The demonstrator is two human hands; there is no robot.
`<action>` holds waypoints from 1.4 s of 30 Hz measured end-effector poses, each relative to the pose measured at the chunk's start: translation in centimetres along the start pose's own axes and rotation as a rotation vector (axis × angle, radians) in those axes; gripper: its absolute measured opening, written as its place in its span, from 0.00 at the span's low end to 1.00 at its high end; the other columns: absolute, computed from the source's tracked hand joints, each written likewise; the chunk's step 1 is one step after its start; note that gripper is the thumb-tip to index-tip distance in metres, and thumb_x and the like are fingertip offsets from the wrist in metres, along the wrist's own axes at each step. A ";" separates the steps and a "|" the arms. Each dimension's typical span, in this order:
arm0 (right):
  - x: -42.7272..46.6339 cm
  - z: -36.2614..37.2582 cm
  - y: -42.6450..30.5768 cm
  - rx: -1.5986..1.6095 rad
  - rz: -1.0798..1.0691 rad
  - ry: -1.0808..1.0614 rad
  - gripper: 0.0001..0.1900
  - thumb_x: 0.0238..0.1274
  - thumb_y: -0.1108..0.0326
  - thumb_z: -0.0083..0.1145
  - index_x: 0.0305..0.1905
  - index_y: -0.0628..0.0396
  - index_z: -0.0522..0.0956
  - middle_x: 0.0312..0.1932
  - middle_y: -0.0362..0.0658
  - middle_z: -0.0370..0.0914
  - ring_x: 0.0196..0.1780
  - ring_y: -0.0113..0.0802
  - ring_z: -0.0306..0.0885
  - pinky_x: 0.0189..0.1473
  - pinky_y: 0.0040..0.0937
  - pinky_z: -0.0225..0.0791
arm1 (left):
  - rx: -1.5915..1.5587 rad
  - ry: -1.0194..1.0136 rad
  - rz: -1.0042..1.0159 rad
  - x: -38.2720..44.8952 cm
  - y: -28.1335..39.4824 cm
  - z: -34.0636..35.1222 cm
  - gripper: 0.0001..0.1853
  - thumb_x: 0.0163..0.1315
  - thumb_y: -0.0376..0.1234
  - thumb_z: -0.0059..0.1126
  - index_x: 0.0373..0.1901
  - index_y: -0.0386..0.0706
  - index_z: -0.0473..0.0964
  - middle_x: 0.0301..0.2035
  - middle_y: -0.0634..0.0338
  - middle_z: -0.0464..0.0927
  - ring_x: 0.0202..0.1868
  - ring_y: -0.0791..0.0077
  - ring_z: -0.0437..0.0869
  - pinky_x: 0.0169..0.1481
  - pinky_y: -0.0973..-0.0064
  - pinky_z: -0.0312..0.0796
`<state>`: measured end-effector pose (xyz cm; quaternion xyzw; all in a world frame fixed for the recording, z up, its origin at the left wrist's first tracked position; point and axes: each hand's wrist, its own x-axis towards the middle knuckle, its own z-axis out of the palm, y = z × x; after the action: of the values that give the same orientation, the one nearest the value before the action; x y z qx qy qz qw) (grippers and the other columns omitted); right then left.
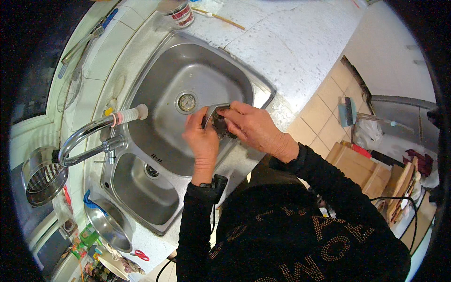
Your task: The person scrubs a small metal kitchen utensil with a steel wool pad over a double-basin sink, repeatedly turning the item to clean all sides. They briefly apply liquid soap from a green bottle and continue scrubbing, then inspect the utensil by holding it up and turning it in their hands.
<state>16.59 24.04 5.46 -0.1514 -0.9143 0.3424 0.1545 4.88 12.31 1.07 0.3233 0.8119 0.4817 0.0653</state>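
Note:
Above the near edge of the large stainless steel sink bowl (158, 84), my left hand (202, 141) grips the rim of a small metal vessel (212, 112), perhaps a bowl or strainer. My right hand (252, 127) is at the vessel's other side, its fingers at the opening. Dark matter (220, 125) shows between the hands; what it is cannot be told. Part of the vessel is hidden by my fingers. The sink drain (186, 102) lies just beyond my left hand. A chrome faucet (84, 128) with a ribbed white hose end points over the bowl.
The smaller sink bowl (148, 190) is at lower left, beside a steel basin (112, 225) and red-handled scissors (141, 255). A tub (179, 16) and a thin stick (225, 20) lie on the counter at the top. A slatted metal holder (45, 176) hangs at left.

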 end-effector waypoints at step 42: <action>-1.3 1.9 3.0 0.578 0.183 -0.098 0.19 0.59 0.65 0.57 0.56 0.51 0.76 0.27 0.47 0.76 0.28 0.36 0.75 0.32 0.33 0.68 | -0.088 -0.219 -0.204 1.1 -0.4 0.0 0.11 0.56 0.21 0.54 0.40 0.33 0.80 0.33 0.56 0.84 0.39 0.71 0.84 0.48 0.75 0.73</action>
<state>17.56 24.57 1.87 -0.1662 -0.7680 0.6076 0.1154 3.88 12.83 0.94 0.2868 0.8066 0.4695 0.2163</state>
